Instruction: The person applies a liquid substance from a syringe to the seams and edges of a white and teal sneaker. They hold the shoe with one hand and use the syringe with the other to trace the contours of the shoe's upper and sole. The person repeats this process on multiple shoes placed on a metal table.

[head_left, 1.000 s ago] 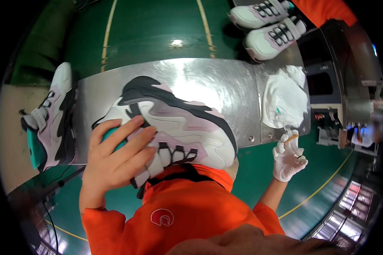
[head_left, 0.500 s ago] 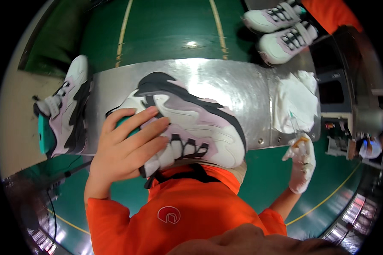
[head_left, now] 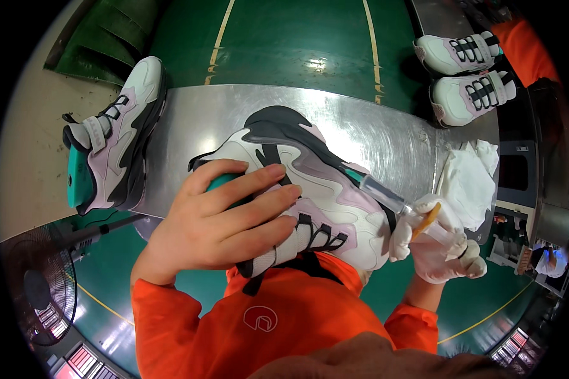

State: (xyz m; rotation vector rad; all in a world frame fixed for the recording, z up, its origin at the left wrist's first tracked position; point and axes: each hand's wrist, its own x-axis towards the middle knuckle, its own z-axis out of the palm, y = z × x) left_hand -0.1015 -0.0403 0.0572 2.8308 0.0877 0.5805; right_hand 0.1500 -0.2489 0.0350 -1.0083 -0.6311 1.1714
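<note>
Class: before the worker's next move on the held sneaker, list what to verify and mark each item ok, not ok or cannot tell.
1. Left hand steadies the sneaker: ok.
2. Right hand, gloved, has a grip on the syringe-like tool: ok.
3. Tool tip meets the sneaker's toe end: cannot tell.
4. White cloth lies on the metal table near the right hand: ok.
5. Tool holds fluid: cannot tell.

I see the scene evenly bright from lamps overhead. Their light makes white glare on the metal table [head_left: 385,136] and a small shine on the far green floor [head_left: 316,63]. The centre is sharp. Near the round black rim, straight lines bend and details at the right get blurred.
</note>
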